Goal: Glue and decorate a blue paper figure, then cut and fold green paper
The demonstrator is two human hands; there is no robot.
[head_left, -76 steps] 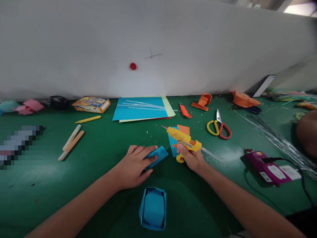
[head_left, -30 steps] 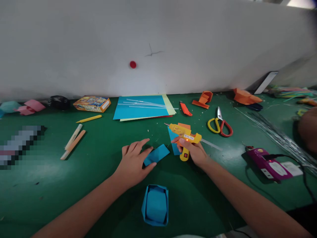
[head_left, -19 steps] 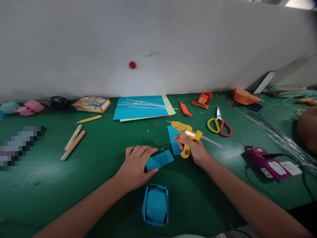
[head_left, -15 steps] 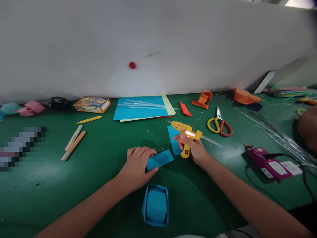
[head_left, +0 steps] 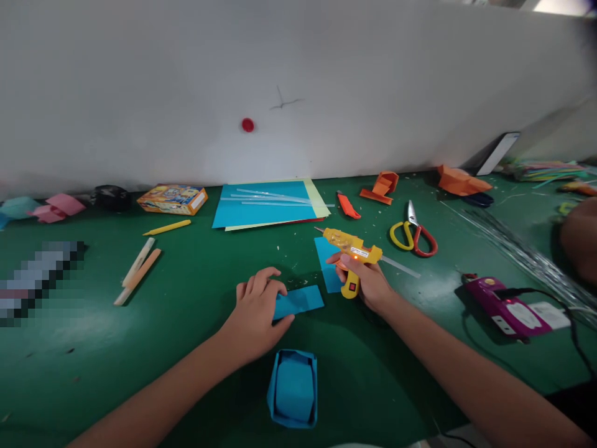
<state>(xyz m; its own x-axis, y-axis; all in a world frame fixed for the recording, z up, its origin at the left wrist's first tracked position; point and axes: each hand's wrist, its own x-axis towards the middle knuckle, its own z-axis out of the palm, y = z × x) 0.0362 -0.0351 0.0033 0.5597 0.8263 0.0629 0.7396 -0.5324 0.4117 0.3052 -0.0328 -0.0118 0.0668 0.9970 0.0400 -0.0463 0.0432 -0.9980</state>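
Observation:
My left hand (head_left: 259, 311) has its fingers curled and its thumb at the near edge of a blue paper strip (head_left: 303, 300), holding its left end at the green table. My right hand (head_left: 366, 280) is wrapped around the handle of a yellow glue gun (head_left: 349, 244), whose nozzle points left. A clear glue stick (head_left: 401, 267) juts from the gun's back, and a small light glows on its side. Partly under the gun lies a second blue paper piece (head_left: 327, 264). Nearer to me, between my forearms, sits a folded blue paper box shape (head_left: 293, 389).
Blue and pale yellow sheets (head_left: 261, 214) with clear glue sticks lie at the back. Scissors (head_left: 414, 233), a red cutter (head_left: 347, 205) and orange paper pieces (head_left: 385, 185) are beyond the gun. A purple power strip (head_left: 508, 308) with a black cable stands right. Markers (head_left: 142, 274) lie left.
The blue strip under my left hand has turned slightly and its right end has dropped a little lower. My left fingers have shifted on it. My right hand and the glue gun are almost still.

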